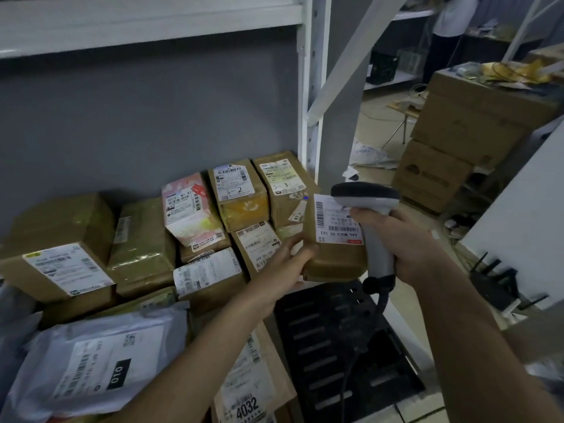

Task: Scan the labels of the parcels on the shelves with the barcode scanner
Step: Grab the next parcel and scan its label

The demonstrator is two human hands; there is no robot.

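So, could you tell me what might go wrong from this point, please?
The left hand pinches the brown parcel only at its lower left edge, off the shelf, so it could slip and fall. The scanner in the right hand sits very close over the label and covers part of it, so the barcode may not read.

Behind the white metal shelving (306, 87) you face a plain grey wall (146, 123). At right, stacked cardboard cartons (457, 141) stand on a pale tiled floor (375, 117); a black slotted crate (341, 346) sits lower centre. Light is dim.
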